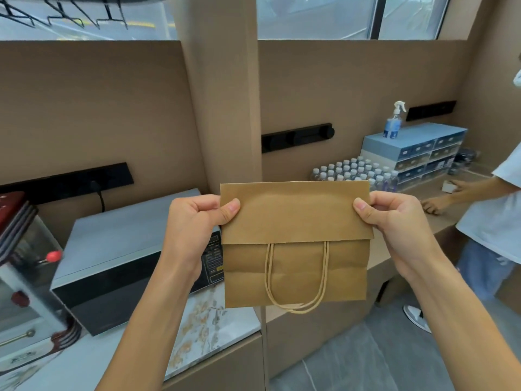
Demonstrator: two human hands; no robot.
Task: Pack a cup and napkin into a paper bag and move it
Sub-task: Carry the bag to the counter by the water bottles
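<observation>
folded flat brown paper bag with twisted handles (296, 244) is pinched mid-frame at its upper corners by left hand (194, 221) and right hand (394, 224); the fold should be eased open evenly.

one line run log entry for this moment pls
stage: bag prep | paper bag: flat, folded, held up | left hand: gripping | right hand: gripping

The fingers of the left hand (197, 221) and of the right hand (394, 221) go behind the flat paper bag (294, 249), so only the thumbs show on its front. The bag covers part of the microwave (127, 249) control panel just right of the left hand; its labels are too small to read. Beyond the right hand, a second person (493, 221) is cut off by the picture's edge. The machine (25, 263) far left of the left hand is blurred and cropped.
</observation>
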